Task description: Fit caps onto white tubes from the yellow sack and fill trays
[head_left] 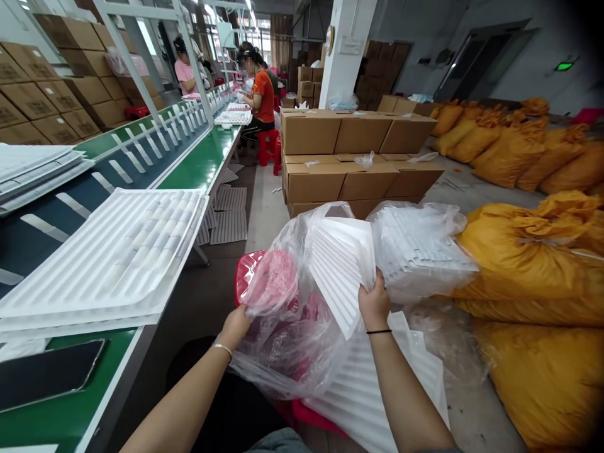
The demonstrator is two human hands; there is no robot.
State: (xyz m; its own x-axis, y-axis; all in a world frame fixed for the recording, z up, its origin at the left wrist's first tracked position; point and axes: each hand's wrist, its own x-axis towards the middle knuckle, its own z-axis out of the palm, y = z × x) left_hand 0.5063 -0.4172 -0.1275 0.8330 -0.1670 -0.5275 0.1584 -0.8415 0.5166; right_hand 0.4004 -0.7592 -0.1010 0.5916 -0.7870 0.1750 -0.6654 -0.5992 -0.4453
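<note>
**Both hands at the bag of white trays**

My right hand (374, 305) is closed on the near corner of a stack of white ribbed trays (342, 267), thumb on top, fingers under the edge. The stack stands tilted, partly out of a clear plastic bag (287, 327) in the centre of the view, near me. My left hand (234, 326) grips the left side of that bag, fingers bunched into the film.

The bag rests on a red stool (248, 274), whose seat shows through the plastic. A second bagged tray bundle (419, 251) lies just right of the held stack, touching it. More flat trays (377, 384) lie under my right forearm.

To the left runs a green workbench (202, 160) with a pile of white trays (113, 258) on its near end and a dark phone (47, 372) nearer still. Yellow sacks (528, 264) fill the right side. Stacked cardboard boxes (349, 157) stand farther back in the centre. A seated person in an orange shirt (262, 94) works at the far end of the bench.
</note>
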